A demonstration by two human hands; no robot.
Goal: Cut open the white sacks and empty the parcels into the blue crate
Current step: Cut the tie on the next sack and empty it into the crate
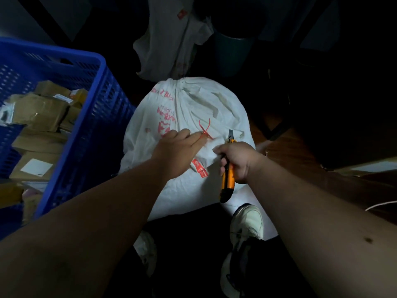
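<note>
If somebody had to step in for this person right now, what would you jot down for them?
Left hand: fingertips pinch the red tie that seals the white sack.
Right hand: grips an orange utility knife, blade pointing up near the tie.
The sack stands on the floor, still tied shut, beside the blue crate on the left.
Done: the crate already holds cardboard parcels.
Left: cut the tie, open this sack and tip its parcels into the crate. A limp white sack hangs behind; whether it is empty is unclear.
</note>
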